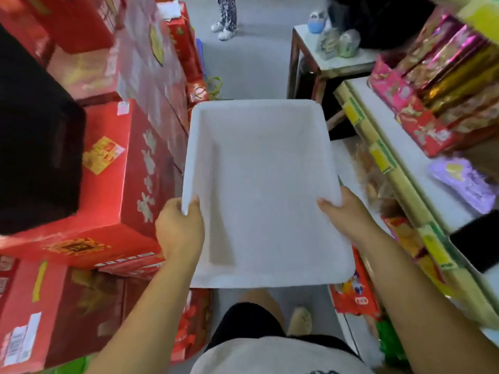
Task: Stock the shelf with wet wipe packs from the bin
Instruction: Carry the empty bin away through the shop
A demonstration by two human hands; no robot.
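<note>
A white plastic bin (270, 125) is held level in front of me over the aisle floor, and nothing lies inside it. My left hand (179, 228) grips its left rim, thumb hooked over the edge. My right hand (344, 214) grips the right rim, thumb inside. On the white shelf (421, 184) to my right lies a purple wet wipe pack (465, 182), beside pink and red packaged goods.
Stacked red cartons (108, 184) line the left side of the aisle, close to the bin. A small table (318, 63) with jars stands ahead on the right. A person's legs (226, 20) stand far down the grey floor. Lower shelves hold snack bags.
</note>
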